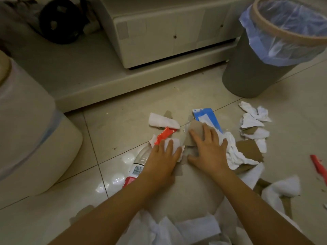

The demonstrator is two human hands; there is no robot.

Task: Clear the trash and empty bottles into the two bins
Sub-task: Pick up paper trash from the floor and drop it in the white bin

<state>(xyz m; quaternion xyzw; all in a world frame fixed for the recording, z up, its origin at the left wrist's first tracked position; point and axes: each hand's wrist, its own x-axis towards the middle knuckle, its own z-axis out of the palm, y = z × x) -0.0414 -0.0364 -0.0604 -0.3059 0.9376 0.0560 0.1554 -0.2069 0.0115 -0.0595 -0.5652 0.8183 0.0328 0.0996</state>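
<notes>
Trash litters the tiled floor (123,121), and both hands press down on the middle of the heap. At the left hand (163,156) the grip is flat, fingers straight, resting on a white paper scrap (174,143) beside a red wrapper (163,136). At the right hand (208,149) the grip is likewise spread and flat, its fingers on a torn brown cardboard piece (194,133). An empty clear bottle (139,160) lies on its side just left of the left wrist, partly under it. A blue and white packet (206,117) lies just beyond the right fingertips. Crumpled white paper (233,154) touches the right hand's outer edge, with more torn scraps (253,121) farther right. A grey bin (251,68) stands well beyond at the upper right, lined with a blue bag (283,41); what it holds cannot be seen. A cream bin (35,138) stands at the left, its inside out of view.
</notes>
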